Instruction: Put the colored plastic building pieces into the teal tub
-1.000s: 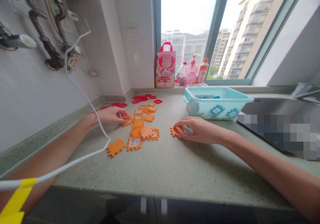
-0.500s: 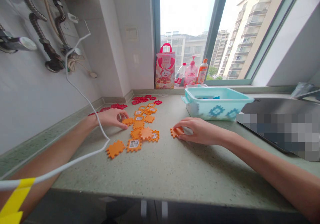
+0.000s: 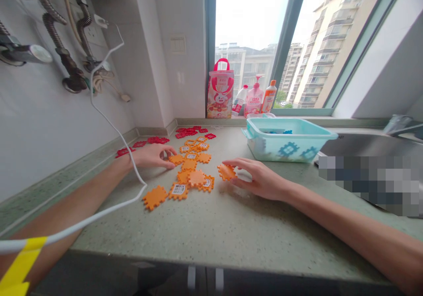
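Observation:
My right hand (image 3: 261, 177) pinches an orange puzzle tile (image 3: 226, 172) with notched edges between thumb and fingers, just over the counter. My left hand (image 3: 153, 156) has its thumb and forefinger closed around another orange puzzle tile (image 3: 176, 160) at the left of the orange group. Between the hands lie several orange tiles, some overlapping, among them a plain tile (image 3: 197, 178) on top and a tile with a white printed window (image 3: 179, 190). A plain orange tile (image 3: 155, 197) rests nearest to me.
Red tiles (image 3: 187, 132) lie at the back, by the wall. A turquoise plastic tub (image 3: 284, 144) with blue pieces stands right of centre, beside the metal sink (image 3: 357, 144). A white cable (image 3: 109, 122) hangs across my left forearm. Bottles (image 3: 254, 100) and a pink bag (image 3: 220, 95) stand by the window.
My right hand has moved left with its orange tile, closer to the orange group, and the tile now shows more of its flat face. My left hand stays by its tile. The view shifts slightly.

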Motion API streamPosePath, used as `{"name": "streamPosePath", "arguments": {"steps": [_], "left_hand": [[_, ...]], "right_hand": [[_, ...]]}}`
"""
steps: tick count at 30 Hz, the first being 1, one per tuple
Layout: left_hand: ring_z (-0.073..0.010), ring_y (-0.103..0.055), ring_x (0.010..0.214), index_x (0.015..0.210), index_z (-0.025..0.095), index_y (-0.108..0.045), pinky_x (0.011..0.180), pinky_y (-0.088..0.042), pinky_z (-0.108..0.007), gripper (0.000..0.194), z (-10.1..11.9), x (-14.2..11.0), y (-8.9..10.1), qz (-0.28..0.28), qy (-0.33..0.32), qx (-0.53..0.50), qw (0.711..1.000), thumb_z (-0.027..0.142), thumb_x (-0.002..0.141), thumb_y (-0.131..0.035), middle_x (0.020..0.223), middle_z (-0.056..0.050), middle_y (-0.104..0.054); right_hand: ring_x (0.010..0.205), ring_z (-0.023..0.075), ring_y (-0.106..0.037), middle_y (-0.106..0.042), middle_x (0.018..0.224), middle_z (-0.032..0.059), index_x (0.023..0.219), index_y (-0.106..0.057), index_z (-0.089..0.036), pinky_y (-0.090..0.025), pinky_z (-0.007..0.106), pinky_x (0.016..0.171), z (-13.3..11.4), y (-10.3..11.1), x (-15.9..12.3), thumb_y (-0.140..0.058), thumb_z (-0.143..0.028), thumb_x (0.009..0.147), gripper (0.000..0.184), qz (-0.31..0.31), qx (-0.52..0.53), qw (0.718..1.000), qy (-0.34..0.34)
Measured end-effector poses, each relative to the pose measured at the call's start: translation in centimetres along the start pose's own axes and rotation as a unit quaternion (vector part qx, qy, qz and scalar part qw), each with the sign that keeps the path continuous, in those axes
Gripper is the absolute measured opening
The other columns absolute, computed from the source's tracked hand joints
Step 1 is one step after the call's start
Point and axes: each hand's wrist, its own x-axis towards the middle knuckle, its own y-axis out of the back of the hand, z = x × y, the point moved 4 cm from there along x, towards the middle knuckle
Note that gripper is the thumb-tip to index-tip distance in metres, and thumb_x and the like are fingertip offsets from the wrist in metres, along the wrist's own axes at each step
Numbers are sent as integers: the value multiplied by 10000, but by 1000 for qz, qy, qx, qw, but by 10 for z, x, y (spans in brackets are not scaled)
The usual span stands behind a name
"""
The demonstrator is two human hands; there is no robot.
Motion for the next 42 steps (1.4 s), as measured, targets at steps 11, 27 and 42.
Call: {"name": "streamPosePath", "arguments": {"steps": [11,27,42], "left_hand": [[-225,-625,875,1258,214,-727,766,-436,-300,649,-4,5,-7,34,-27,-52,998,575,720,-775,1027,-53,-721],[-255,-661,961,1320,226,-731,832,-472,-319,661,-9,6,-10,60,-51,-39,996,564,753,-754,1214,-93,-738],[-249,-688,927,1115,196,-765,818,-497,-306,583,-10,8,-11,84,11,-62,994,573,669,-755,1097,-73,-780]], "right_hand": [[1188,260,-677,-710,1289,106,1286,-647,-244,-539,456,1077,-28,-47,54,-685,-311,1009,287,62,13,994,87],[1074,270,-694,-769,1077,34,1029,-674,-265,-491,433,1029,-31,-56,67,-834,-258,813,269,19,-84,995,55],[1024,327,-692,-775,1084,112,1180,-728,-200,-462,453,976,64,156,-29,-536,-561,1026,437,423,-416,792,-147]]}}
